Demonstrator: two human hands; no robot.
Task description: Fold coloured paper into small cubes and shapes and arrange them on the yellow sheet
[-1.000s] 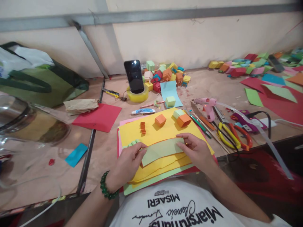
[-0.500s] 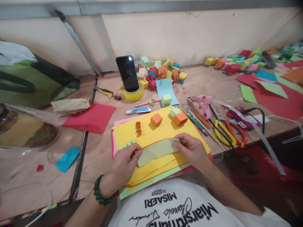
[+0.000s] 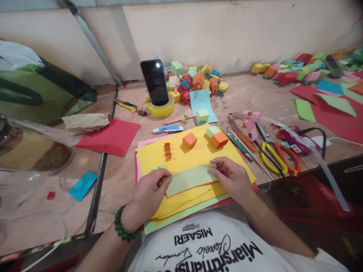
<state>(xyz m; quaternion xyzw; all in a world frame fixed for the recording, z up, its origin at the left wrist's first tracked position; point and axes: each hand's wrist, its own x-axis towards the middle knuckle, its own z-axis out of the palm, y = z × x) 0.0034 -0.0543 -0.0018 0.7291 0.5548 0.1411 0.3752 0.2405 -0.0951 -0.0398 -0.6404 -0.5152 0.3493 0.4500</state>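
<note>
Left hand (image 3: pixel 150 191) and right hand (image 3: pixel 233 179) are pinching opposite ends of a green paper strip (image 3: pixel 190 179), which is spanning over yellow paper (image 3: pixel 151 155); any uneven pulling would be risking a crease.

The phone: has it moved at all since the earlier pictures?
No: the phone keeps its place relative to the dark metal strip; the camera's view shifted.

The tabletop (image 3: pixel 238 90) carries a stack of coloured paper (image 3: pixel 187 158) at centre. Paper cubes (image 3: pixel 198 80) lie upper centre; a pink glue gun (image 3: pixel 251 124) rests centre right.
</note>
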